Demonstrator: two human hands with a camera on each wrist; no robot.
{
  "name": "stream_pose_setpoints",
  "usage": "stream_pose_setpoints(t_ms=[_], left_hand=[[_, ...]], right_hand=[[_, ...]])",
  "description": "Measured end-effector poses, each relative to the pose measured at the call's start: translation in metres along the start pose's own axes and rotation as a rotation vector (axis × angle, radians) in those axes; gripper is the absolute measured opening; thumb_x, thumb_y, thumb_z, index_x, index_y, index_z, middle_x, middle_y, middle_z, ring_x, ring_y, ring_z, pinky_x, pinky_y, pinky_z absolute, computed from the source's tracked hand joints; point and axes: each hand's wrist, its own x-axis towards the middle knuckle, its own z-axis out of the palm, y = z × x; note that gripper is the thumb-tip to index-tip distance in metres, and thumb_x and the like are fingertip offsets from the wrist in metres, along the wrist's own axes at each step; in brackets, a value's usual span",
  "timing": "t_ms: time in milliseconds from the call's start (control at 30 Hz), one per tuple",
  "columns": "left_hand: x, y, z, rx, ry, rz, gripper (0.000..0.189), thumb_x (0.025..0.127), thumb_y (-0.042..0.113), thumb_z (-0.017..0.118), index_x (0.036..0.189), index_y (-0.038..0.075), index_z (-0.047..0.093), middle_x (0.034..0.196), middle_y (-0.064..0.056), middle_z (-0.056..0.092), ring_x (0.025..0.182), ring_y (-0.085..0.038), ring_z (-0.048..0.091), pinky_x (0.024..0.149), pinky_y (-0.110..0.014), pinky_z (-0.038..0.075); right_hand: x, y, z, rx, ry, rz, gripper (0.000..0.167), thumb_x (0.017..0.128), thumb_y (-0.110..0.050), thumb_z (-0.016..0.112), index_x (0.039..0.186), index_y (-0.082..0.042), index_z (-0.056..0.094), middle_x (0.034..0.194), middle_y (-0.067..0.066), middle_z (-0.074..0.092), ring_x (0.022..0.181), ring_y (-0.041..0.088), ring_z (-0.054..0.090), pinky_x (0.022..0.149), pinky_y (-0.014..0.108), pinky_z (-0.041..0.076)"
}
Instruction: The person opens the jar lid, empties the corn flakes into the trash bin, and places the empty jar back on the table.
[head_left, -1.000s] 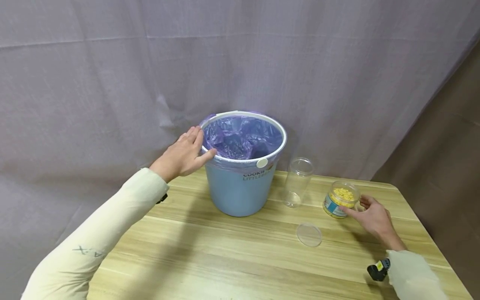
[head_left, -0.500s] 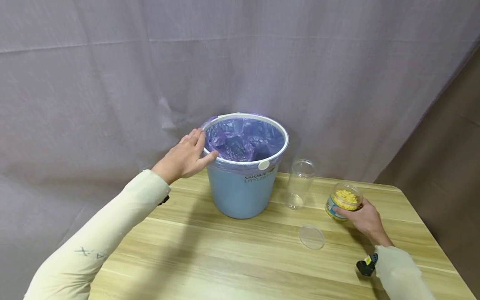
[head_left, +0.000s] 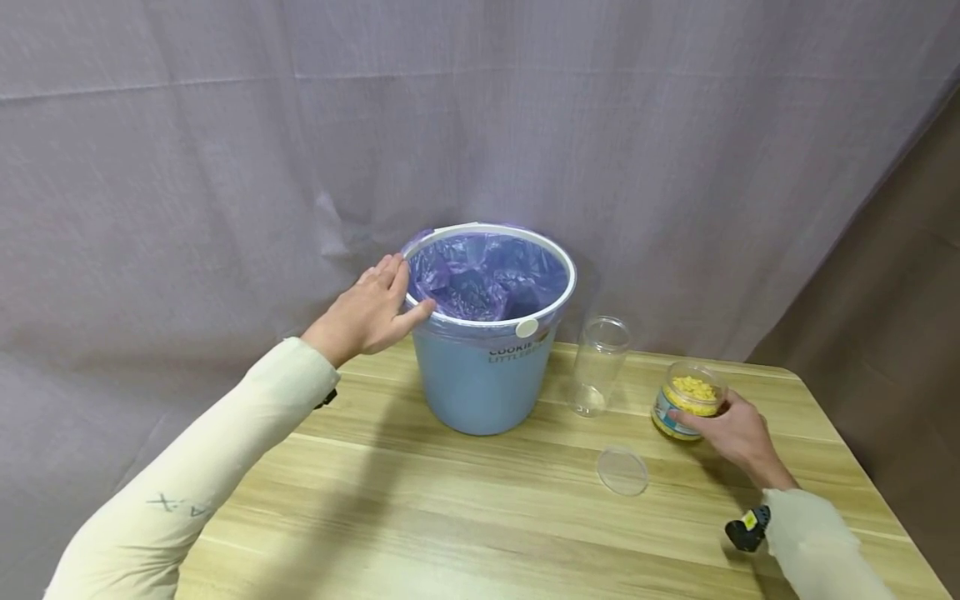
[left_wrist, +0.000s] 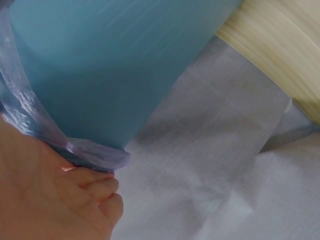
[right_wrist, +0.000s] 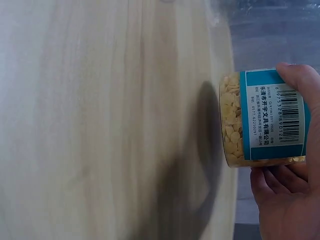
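Note:
A light blue bucket [head_left: 480, 387] with a white rim stands on the table, lined with a purple plastic bag [head_left: 525, 292]. My left hand [head_left: 367, 312] rests on the bucket's left rim over the folded bag edge, fingers straight and thumb lying across the rim. On the right, my right hand [head_left: 738, 433] grips a clear, lidless jar [right_wrist: 275, 115] of small yellow pieces, thumb on the blue label and fingers round its other side. The jar's base is close to the table top, with a shadow beside it.
Between bucket and jar stands a tall clear plastic container [head_left: 600, 371]. A clear round lid [head_left: 622, 472] lies flat in front of it. The wooden table [head_left: 480, 533] ends at a grey curtain [head_left: 480, 125] behind.
My right hand has moved in from the jar's right side and its fingers have closed round it. The left hand keeps its place on the rim.

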Motion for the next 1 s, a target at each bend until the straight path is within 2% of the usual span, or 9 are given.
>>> stream_pose_setpoints(t_ms=[167, 433, 633, 867, 1000], left_hand=[[0.0, 0.001, -0.001, 0.003, -0.004, -0.001, 0.092, 0.107, 0.059, 0.034, 0.162, -0.014, 0.02, 0.172, -0.034, 0.016, 0.163, -0.047, 0.016, 0.136, -0.053, 0.015], [0.001, 0.002, -0.002, 0.007, -0.012, -0.003, 0.093, 0.108, 0.06, 0.033, 0.162, -0.014, 0.019, 0.172, -0.034, 0.016, 0.163, -0.047, 0.015, 0.136, -0.054, 0.015], [0.0, 0.002, -0.003, 0.008, -0.012, 0.003, 0.092, 0.108, 0.059, 0.033, 0.162, -0.014, 0.02, 0.172, -0.034, 0.016, 0.163, -0.047, 0.015, 0.136, -0.054, 0.015], [-0.002, 0.003, -0.002, -0.023, -0.01, 0.006, 0.093, 0.108, 0.059, 0.033, 0.163, -0.014, 0.016, 0.172, -0.034, 0.014, 0.163, -0.047, 0.014, 0.136, -0.055, 0.015], [-0.002, 0.002, -0.001, -0.029, -0.025, -0.002, 0.094, 0.108, 0.06, 0.031, 0.163, -0.013, 0.014, 0.173, -0.034, 0.012, 0.164, -0.047, 0.011, 0.136, -0.055, 0.014]], right_hand=[[-0.009, -0.012, -0.012, -0.026, -0.009, -0.035, 0.093, 0.087, -0.061, 0.08, 0.145, 0.005, 0.052, 0.136, 0.035, 0.064, 0.124, 0.052, 0.063, 0.094, 0.055, 0.057], [-0.028, -0.04, -0.033, -0.074, -0.028, -0.088, 0.092, 0.085, -0.059, 0.083, 0.141, 0.008, 0.054, 0.131, 0.035, 0.067, 0.118, 0.049, 0.067, 0.084, 0.038, 0.057], [-0.043, -0.065, -0.036, -0.044, -0.064, -0.136, 0.093, 0.084, -0.052, 0.087, 0.146, 0.008, 0.052, 0.131, 0.034, 0.067, 0.119, 0.047, 0.068, 0.078, 0.019, 0.053], [-0.061, -0.093, -0.026, 0.023, -0.132, -0.229, 0.079, 0.083, -0.039, 0.091, 0.139, 0.005, 0.058, 0.123, 0.022, 0.073, 0.111, 0.03, 0.071, 0.08, 0.02, 0.056], [-0.068, -0.107, -0.012, 0.062, -0.16, -0.284, 0.08, 0.08, -0.036, 0.094, 0.142, -0.001, 0.059, 0.123, 0.017, 0.074, 0.112, 0.027, 0.071, 0.085, 0.021, 0.057]])
